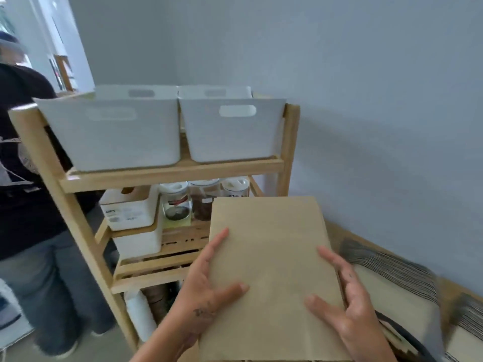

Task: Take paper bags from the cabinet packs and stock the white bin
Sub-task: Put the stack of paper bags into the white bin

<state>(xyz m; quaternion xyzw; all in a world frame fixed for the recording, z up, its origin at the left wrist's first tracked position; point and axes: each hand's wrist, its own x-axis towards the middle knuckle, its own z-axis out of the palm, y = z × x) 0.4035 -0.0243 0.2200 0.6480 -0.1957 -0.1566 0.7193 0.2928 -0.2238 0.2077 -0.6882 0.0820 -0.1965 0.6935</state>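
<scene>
Now a flat stack of brown paper bags (271,273) is held out in front, pinched along both long edges. It is clasped on one side by the left hand (209,286), thumb laid across the top face and fingers tucked along the edge, and on the other by the right hand (345,301), thumb likewise on top. Both hands are closed onto the stack; nothing else is carried.

The long axis of the bags is pointed toward 12 o'clock, straight at the wooden shelf unit (170,176). Two white bins are seen on its top shelf: the left bin (112,137) at about 11 o'clock and the right bin (230,131) almost dead ahead at 12, well above and beyond the leading edge. Which bin is meant cannot be told. The right one is judged nearer the line of travel, so a lift up and forward looks called for.

More bundled bag packs (400,288) are seen at 4 o'clock, just beside the right hand.
</scene>
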